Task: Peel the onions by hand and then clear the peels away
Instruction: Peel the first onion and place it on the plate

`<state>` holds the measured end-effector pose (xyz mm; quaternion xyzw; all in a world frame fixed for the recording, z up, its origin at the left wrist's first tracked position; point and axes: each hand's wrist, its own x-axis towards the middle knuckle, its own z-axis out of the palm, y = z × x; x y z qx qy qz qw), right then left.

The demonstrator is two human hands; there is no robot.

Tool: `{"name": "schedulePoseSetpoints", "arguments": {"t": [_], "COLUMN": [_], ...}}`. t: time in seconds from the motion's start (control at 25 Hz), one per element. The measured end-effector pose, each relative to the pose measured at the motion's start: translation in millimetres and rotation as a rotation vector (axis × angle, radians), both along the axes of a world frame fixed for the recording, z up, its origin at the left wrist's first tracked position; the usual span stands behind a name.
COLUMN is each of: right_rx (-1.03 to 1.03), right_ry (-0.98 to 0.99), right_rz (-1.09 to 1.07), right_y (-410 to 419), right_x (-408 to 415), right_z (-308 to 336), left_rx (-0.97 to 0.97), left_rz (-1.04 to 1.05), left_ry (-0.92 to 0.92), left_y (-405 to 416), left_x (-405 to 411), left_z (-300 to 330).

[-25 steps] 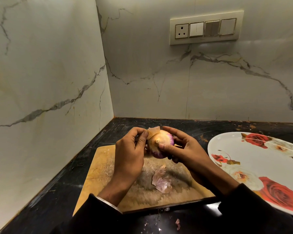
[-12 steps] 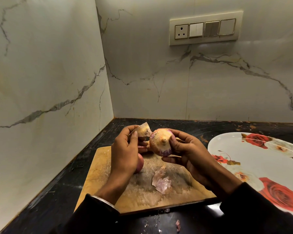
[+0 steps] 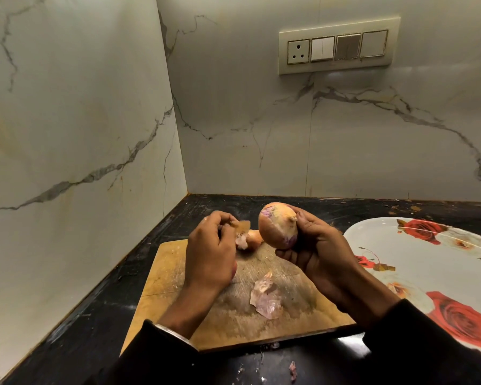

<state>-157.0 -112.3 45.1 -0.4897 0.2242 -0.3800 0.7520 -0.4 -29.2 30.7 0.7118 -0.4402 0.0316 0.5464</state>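
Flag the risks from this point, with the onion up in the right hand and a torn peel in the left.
1. The onion is held in the air by the right hand, mostly from one side; it may slip and fall onto the cutting board.
2. The peel piece pinched in the left hand is small and could drop onto the black counter, where scraps already lie.
3. The loose peel on the board may get brushed off.

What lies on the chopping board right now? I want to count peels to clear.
On the chopping board lie one loose peel and a second onion, partly hidden behind the left hand. Anything under that hand is covered.
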Motion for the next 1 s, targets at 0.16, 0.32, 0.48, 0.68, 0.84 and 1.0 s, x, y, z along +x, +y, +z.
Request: {"name": "schedulePoseSetpoints", "arguments": {"t": [0.16,0.32,0.48,0.68,0.84,1.0], "right_rx": [0.049,0.065,0.028,-0.023,-0.079,-0.118], "right_ry": [0.041,0.080,0.105,-0.014,-0.045,-0.028], "right_rz": [-0.120,-0.166,-0.155,-0.054,-0.010,-0.015], "right_y": [-3,-8,-11,-7,-5,-4], "right_x": [2,3,5,8,9,10], "right_z": [1,-2,-7,-13,-17,-19], "left_rx": [0.139,0.321,0.093,0.047,0.053,0.057], "left_rz": [-0.105,-0.161,-0.107,-0.151,-0.191,-0.194], "left_ry": [-0.328,-0.544,-0.419,-0.259,-0.183,-0.228], "left_y": [2,3,3,3,3,4], "left_x": [-4,-4,-4,-5,-5,-6], "left_z": [-5,-7,-6,-3,-2,-1]}}
